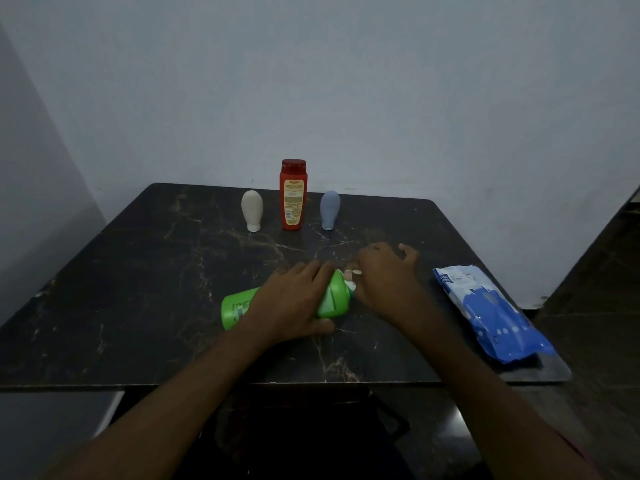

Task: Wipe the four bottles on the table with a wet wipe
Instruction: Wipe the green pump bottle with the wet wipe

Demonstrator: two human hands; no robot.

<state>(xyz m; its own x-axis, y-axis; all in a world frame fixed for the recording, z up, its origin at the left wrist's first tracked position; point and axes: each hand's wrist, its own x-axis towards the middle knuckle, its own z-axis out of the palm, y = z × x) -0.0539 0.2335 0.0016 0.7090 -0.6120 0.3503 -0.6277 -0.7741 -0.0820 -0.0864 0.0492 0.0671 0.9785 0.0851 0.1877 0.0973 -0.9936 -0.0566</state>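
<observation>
Table: a dark, marble-patterned tabletop (138, 289) with pale veins, set against a plain wall; everything for the task sits on it.
Wipe pack: a blue and white soft plastic pack of wipes (491, 313) lies flat near the table's right edge, well apart from the bottles.
Green bottle: a bright green plastic bottle (239, 308) lies on its side near the front middle of the table, cap end pointing right.
Left hand: the left hand (294, 303) is wrapped over the green bottle's middle, fingers curled round it, pinning it to the table.
Right hand: the right hand (388, 282) is at the cap end, fingers bent down onto the wipe; how firmly it pinches is hidden.
Red bottle: a tall red plastic bottle (293, 195) with a yellow label stands upright at the back.
Side bottles: a cream squeeze bottle (251, 209) and a grey-blue squeeze bottle (329, 209) stand cap-down on either side of it.
Wipe: a small white wet wipe (351, 277) shows between the hands, touching the green bottle's cap end.
Progress: likely early. The green bottle is being wiped; whether the back three are already done cannot be told.
</observation>
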